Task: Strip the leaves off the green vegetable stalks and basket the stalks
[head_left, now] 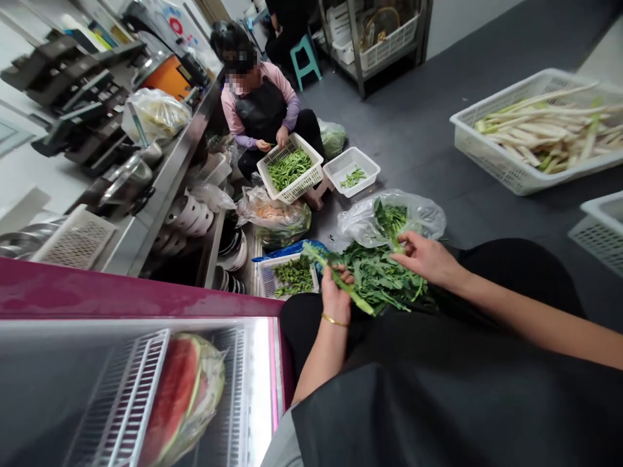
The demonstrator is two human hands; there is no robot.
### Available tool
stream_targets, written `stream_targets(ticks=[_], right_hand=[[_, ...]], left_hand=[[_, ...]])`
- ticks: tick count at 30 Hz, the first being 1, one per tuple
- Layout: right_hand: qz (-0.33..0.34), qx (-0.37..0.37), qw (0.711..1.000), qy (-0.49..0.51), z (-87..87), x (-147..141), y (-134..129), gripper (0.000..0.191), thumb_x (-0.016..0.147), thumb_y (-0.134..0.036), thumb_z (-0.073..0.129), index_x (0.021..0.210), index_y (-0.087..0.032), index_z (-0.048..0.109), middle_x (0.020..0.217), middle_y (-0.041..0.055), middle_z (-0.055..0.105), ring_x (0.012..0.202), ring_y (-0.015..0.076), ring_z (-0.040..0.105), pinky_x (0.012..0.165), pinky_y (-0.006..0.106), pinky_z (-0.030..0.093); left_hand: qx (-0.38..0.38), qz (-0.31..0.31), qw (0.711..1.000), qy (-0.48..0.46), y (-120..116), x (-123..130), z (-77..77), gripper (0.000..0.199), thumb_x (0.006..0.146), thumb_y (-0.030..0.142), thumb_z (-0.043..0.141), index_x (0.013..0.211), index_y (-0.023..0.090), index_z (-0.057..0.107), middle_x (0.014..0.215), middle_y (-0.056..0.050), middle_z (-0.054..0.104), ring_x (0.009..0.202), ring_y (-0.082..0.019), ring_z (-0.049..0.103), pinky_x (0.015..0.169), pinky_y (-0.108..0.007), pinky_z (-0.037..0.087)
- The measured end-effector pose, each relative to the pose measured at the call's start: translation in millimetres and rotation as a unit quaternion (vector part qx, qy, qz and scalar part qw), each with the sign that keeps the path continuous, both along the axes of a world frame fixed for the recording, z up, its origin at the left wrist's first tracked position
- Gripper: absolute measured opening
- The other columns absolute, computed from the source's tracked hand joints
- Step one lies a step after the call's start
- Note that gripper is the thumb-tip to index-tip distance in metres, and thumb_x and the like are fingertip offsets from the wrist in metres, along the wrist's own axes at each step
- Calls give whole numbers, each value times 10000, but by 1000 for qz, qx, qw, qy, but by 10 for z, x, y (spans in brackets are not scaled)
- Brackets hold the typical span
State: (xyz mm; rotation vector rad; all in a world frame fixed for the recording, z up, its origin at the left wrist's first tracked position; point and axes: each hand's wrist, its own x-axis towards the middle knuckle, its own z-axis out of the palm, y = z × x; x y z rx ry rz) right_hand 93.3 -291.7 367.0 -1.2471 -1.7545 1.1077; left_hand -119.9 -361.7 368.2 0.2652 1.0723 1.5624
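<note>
My left hand (337,297), with a gold bangle at the wrist, is closed around a pale green vegetable stalk (361,302) that slants down to the right. My right hand (431,259) pinches a leafy green sprig (389,219) between thumb and fingers, its leaves pointing up and away. Below and between both hands lies a heap of leafy greens (384,279). Just beyond it is a clear plastic bag (423,217). Left of my left hand, a white basket (265,279) holds small trimmed greens (294,277).
Ahead sits a co-worker (263,97), both hands at a basket (316,174) of green pods. A smaller white basket (372,170) stands beside it. At right is a crate (491,168) of long pale stalks. A lit fridge (263,389) with cut watermelon (175,383) borders my left.
</note>
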Motion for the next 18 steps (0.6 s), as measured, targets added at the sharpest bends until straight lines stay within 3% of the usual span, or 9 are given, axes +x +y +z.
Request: stream_targets(ticks=[2, 4, 6, 8, 11, 14, 18], right_hand=[[-34, 21, 999, -14, 29, 51, 87, 463, 648, -527, 735, 901, -187, 550, 579, -29, 523, 494, 129, 502, 476, 260, 400], [0, -46, 998, 40, 46, -5, 100, 497, 665, -578, 712, 919, -194, 524, 583, -38, 525, 467, 132, 510, 456, 266, 414], [57, -119, 985, 112, 48, -155, 37, 494, 686, -600, 695, 902, -206, 489, 615, -37, 546, 474, 142, 541, 453, 275, 446], [101, -140, 974, 144, 39, -335, -70, 469, 688, -585, 708, 846, -210, 475, 636, -31, 556, 512, 145, 557, 474, 275, 465], [131, -89, 980, 117, 23, -516, -206, 403, 715, -543, 712, 822, -202, 526, 622, -30, 524, 535, 122, 502, 481, 248, 424], [137, -35, 984, 105, 7, -545, -236, 382, 730, -535, 705, 829, -188, 579, 672, -12, 525, 568, 112, 461, 493, 238, 390], [146, -22, 982, 117, 17, -473, -192, 379, 735, -540, 697, 806, -177, 618, 717, 2, 530, 586, 107, 447, 499, 233, 387]], left_hand=[[45, 51, 996, -53, -53, -217, -28, 373, 865, 391, 551, 588, 197, 392, 507, 49, 381, 407, -36, 301, 395, -174, 297], [76, 78, 988, -105, -106, -291, -67, 282, 855, 272, 538, 598, 193, 451, 532, 36, 426, 437, -40, 357, 411, -166, 322], [65, 50, 988, -128, -151, -195, -117, 116, 770, 182, 606, 674, 187, 541, 640, 15, 547, 528, -62, 483, 461, -175, 385], [14, -10, 991, -135, -170, -4, -163, 158, 649, 161, 712, 745, 164, 587, 740, -13, 620, 608, -101, 563, 511, -210, 444], [-31, -74, 990, -117, -148, 227, -171, 336, 542, 242, 815, 773, 135, 594, 705, -9, 615, 581, -105, 564, 552, -245, 486], [-7, -87, 995, -43, -126, 284, -82, 387, 532, 286, 836, 787, 143, 582, 618, 30, 567, 506, -82, 515, 538, -240, 481], [5, -88, 996, 15, -144, 291, 78, 397, 552, 308, 828, 817, 162, 571, 596, 61, 528, 451, -53, 458, 527, -228, 467]])
